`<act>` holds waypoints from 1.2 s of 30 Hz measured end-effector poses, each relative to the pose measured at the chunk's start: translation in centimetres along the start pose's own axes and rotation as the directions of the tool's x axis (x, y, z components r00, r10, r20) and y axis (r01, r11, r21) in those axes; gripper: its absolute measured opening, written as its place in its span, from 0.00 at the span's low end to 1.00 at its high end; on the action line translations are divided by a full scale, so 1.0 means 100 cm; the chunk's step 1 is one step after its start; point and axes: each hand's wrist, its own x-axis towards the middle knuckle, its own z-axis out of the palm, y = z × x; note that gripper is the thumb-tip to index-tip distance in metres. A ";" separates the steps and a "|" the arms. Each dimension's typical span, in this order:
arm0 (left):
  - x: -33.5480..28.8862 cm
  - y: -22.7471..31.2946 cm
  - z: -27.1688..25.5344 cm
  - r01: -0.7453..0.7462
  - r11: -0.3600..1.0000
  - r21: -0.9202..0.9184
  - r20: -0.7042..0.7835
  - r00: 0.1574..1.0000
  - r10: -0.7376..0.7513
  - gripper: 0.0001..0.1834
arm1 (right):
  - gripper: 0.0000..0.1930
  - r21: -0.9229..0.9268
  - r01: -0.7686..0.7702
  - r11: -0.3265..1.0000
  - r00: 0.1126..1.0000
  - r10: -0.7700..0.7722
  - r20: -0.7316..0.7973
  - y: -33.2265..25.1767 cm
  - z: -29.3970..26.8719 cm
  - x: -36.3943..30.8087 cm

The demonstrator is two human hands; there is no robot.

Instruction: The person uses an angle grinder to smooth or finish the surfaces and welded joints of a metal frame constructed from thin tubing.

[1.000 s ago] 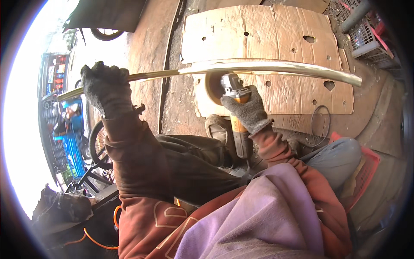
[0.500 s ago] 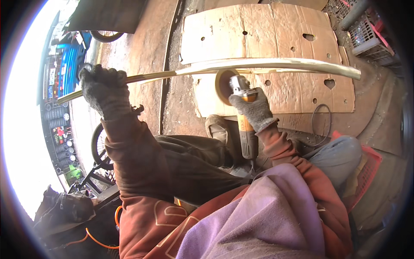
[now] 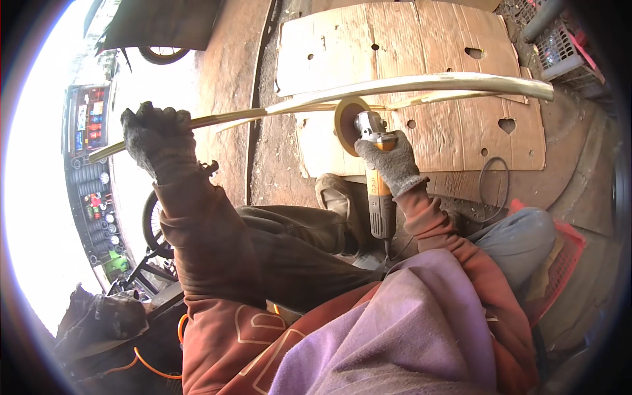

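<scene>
My left hand [image 3: 158, 138], in a dark, dirty work glove, is closed around the narrow end of a long curved metal tube [image 3: 461, 83]. The tube stretches to the right, with a thinner bar [image 3: 428, 99] alongside it. In a grey glove, my right hand [image 3: 394, 162] wraps round the head end of an orange and black angle grinder [image 3: 380, 204]. Its round tan disc [image 3: 346, 126] stands at the underside of the tube and bar, near their middle. Whether the disc touches the metal I cannot tell.
Flattened cardboard [image 3: 454, 138] with holes lies on the ground beneath the tube. A black cable loop [image 3: 494, 191] is at the right, close to a red crate [image 3: 559, 263]. Grey plastic crates [image 3: 559, 49] stand far right. A wheel [image 3: 153, 220] is beside my left arm.
The tube's right part has moved up and away, and the gap to the thinner bar looks wider. The grinder has tilted slightly, showing more of its disc. A blue vehicle outside has left view.
</scene>
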 end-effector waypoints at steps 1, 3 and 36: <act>0.003 0.001 -0.001 0.002 1.000 0.013 -0.002 1.000 -0.002 0.12 | 0.28 0.086 0.006 0.996 1.000 -0.007 0.014 -0.002 0.006 0.000; 0.002 -0.001 0.023 -0.015 0.997 0.078 -0.104 0.994 0.023 0.18 | 0.28 0.106 -0.012 0.994 0.993 0.000 0.116 -0.019 0.019 -0.009; -0.003 0.013 0.031 -0.039 0.999 0.038 -0.165 0.985 0.045 0.25 | 0.21 0.336 -0.021 0.942 1.000 0.024 -0.005 0.036 -0.004 0.014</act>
